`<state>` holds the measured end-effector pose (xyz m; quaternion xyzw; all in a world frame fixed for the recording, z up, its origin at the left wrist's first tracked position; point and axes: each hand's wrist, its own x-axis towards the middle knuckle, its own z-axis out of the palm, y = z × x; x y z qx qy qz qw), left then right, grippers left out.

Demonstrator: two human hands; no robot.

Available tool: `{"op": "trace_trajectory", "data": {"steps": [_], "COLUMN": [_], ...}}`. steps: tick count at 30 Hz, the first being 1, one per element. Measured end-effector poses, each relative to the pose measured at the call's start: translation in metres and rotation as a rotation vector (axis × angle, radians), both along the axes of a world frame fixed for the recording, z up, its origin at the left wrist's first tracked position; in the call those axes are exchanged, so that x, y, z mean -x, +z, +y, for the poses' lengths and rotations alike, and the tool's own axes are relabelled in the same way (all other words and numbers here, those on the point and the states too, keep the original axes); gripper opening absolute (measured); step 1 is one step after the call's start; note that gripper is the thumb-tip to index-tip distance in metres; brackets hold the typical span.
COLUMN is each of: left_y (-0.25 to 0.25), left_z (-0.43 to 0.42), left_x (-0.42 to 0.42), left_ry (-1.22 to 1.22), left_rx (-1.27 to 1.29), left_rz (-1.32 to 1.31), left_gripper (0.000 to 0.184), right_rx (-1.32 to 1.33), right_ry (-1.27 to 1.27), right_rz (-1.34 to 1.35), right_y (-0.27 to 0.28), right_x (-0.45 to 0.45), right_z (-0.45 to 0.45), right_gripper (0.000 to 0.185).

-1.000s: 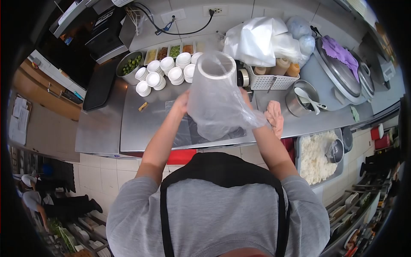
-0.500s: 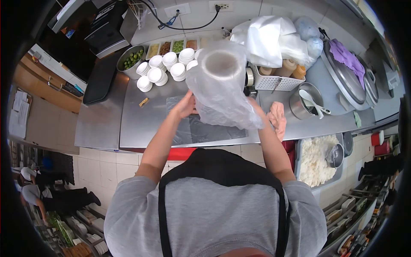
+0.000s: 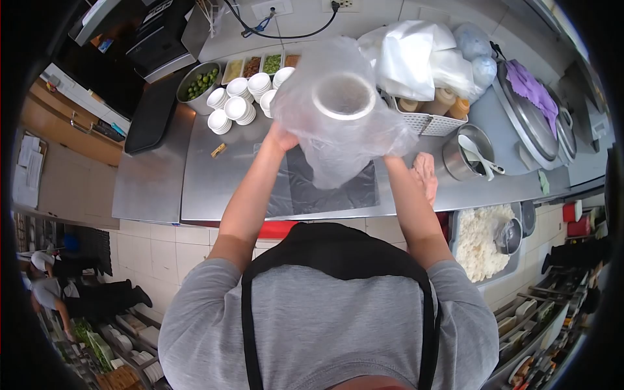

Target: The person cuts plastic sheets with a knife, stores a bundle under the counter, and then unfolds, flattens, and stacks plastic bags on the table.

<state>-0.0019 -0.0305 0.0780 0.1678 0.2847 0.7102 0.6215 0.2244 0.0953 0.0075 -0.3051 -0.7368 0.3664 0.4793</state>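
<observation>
A clear plastic bag (image 3: pixel 331 153) hangs in front of me above the steel counter, held up between both hands. Through the film I see a round container with a pale rim (image 3: pixel 344 96); its contents are too blurred to make out. My left hand (image 3: pixel 284 137) grips the bag's left side, its fingertips partly behind the film. At the right side, my right hand (image 3: pixel 394 164) is closed on the bag, most of its fingers covered by plastic. Below them a flat dark plastic sheet (image 3: pixel 331 190) lies on the counter, next to a crumpled pinkish cloth (image 3: pixel 424 177).
Stacked small white cups (image 3: pixel 240 109), a pot of green limes (image 3: pixel 198 84) and topping trays (image 3: pixel 252 67) stand back left. A white basket of bottles (image 3: pixel 429 123), a steel pot with spoons (image 3: pixel 465 156) and lids (image 3: pixel 530 110) are right. A rice tub (image 3: pixel 481 250) sits below.
Both hands have lifted and pushed the bag away from me. The bag has spread wider to the right, and more of the dark sheet shows beneath it.
</observation>
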Motion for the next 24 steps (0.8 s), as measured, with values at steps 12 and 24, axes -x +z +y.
{"op": "trace_trajectory", "data": {"steps": [12,24], "left_y": [-0.024,0.009], "left_z": [-0.023,-0.050], "left_x": [0.011,0.032], "left_ry": [0.379,0.390], "left_rx": [0.458,0.061], "left_rz": [-0.033,0.911], "left_gripper": [0.026,0.079], "right_rx": [-0.247,0.517], "right_ry": [-0.092,0.390], "right_rz": [-0.297,0.149], "right_y": [-0.057,0.080], "right_x": [-0.006,-0.069], "right_z": [-0.034,-0.029], "right_gripper": [0.029,0.073]}}
